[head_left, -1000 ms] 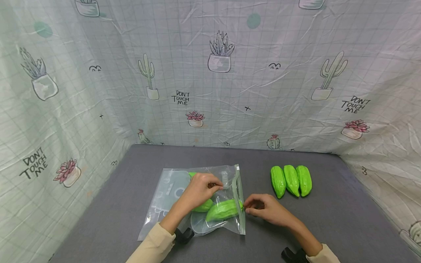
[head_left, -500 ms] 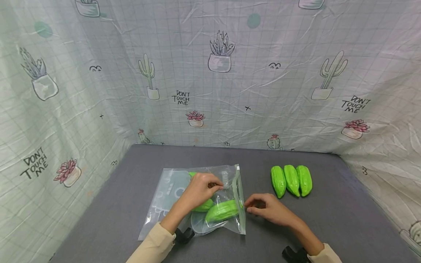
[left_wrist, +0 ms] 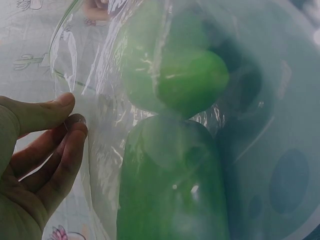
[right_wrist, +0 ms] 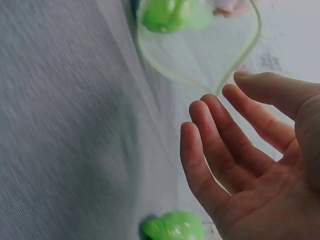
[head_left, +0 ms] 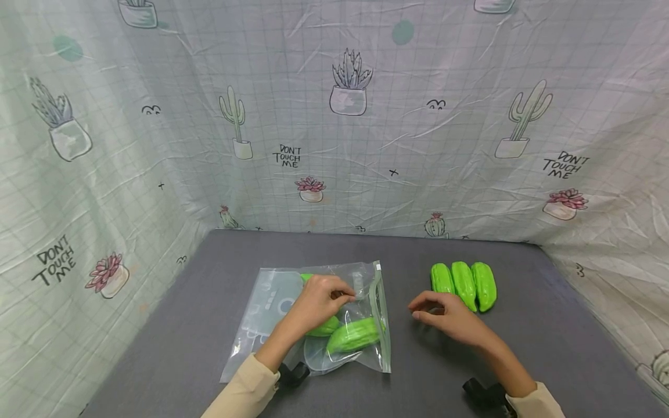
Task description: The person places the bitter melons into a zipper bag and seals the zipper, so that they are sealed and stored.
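Observation:
A clear zip bag (head_left: 250, 342) with a pale printed panel lies on the table, its mouth standing open to the right. Green bitter melons (head_left: 355, 335) show inside it, one near the mouth and others partly behind my left hand (head_left: 317, 302). That hand pinches the bag's upper film between thumb and fingers, as the left wrist view shows the fingertips (left_wrist: 65, 100) meeting on thin plastic. To the right, my right hand (head_left: 449, 318) hovers over the table with its fingers (right_wrist: 200, 120) loosely bent and nothing between them. Its knuckles partly cover the row of loose bitter melons (head_left: 463, 283).
Three bitter melons lie side by side right of the bag, the rightmost melon (head_left: 484, 284) fully visible. The grey table (head_left: 334, 247) ends at a patterned curtain (head_left: 392, 133) at the back and sides.
My right hand has moved from the bag's mouth up and right, toward the loose bitter melons. The bitter melon at the mouth slid slightly inward earlier. My left hand stays put on the bag.

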Motion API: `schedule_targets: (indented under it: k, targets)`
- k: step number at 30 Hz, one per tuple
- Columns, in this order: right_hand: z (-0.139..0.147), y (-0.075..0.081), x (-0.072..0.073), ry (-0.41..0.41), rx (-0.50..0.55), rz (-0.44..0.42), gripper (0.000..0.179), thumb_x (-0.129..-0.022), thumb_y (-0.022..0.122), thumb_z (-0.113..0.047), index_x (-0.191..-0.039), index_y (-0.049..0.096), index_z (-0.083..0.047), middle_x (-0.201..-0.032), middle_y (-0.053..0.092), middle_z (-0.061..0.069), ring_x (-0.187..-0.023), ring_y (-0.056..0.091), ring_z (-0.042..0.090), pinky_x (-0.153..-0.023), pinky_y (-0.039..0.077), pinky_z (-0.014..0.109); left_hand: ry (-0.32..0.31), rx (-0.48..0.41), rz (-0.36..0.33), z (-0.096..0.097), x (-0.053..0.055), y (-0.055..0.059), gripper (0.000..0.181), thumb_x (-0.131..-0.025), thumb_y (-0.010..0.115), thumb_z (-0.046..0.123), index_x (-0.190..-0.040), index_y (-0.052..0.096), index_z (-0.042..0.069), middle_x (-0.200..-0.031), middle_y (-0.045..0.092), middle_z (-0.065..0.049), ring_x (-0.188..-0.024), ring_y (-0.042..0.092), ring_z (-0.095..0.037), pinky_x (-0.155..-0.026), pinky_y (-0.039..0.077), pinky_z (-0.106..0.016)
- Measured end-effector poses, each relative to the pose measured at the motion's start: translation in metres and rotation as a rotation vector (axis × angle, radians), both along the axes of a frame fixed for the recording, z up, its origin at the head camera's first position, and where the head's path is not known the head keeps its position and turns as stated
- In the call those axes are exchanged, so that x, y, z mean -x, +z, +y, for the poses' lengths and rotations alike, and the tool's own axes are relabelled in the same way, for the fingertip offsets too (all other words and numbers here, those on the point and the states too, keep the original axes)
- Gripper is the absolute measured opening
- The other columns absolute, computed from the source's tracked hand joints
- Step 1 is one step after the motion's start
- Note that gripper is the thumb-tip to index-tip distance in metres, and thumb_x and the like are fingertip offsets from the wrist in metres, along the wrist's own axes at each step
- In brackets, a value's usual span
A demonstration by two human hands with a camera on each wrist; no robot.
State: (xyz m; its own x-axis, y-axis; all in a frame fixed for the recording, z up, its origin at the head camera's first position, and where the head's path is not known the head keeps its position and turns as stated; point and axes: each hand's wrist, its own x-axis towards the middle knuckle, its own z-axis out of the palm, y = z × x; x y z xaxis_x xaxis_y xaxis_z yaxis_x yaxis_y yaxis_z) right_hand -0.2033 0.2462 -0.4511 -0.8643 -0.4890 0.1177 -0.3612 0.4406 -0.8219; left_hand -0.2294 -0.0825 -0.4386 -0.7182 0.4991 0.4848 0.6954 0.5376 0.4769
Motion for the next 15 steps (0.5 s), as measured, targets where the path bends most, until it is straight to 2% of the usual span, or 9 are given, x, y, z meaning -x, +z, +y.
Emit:
schedule_targets:
  k: [7, 11, 15]
  targets:
    - [0.021, 0.013, 0.001, -0.093, 0.027, 0.019, 0.024, -0.102, 0.067, -0.016, -0.118, 0.070, 0.001, -0.115, 0.070, 0.026, -0.097, 0.068, 0.001, -0.078, 0.058, 0.028, 0.004, 0.001, -0.006, -0.001, 0.000, 0.000, 0.004, -0.088, 0.081, 0.011, -0.091, 0.083, 0.010, -0.083, 0.078, 0.000, -0.068, 0.067, -0.005, -0.064, 0.052, -0.014]
    - [0.035, 0.023, 0.001, -0.169, 0.003, 0.032, 0.025, -0.102, 0.067, -0.020, -0.119, 0.071, -0.003, -0.116, 0.071, 0.022, -0.097, 0.067, 0.003, -0.078, 0.058, 0.028, 0.006, 0.004, -0.006, -0.001, -0.001, 0.000, 0.004, -0.088, 0.081, 0.011, -0.091, 0.083, 0.010, -0.084, 0.078, 0.001, -0.068, 0.066, -0.004, -0.064, 0.052, -0.014]
    - [0.051, 0.026, 0.002, -0.246, -0.010, 0.076, 0.028, -0.102, 0.067, -0.020, -0.120, 0.070, 0.001, -0.113, 0.071, 0.017, -0.093, 0.070, 0.009, -0.075, 0.060, 0.031, 0.008, 0.006, -0.009, -0.001, -0.001, 0.001, 0.004, -0.089, 0.081, 0.012, -0.092, 0.083, 0.010, -0.084, 0.078, 0.001, -0.068, 0.065, -0.003, -0.064, 0.051, -0.014]
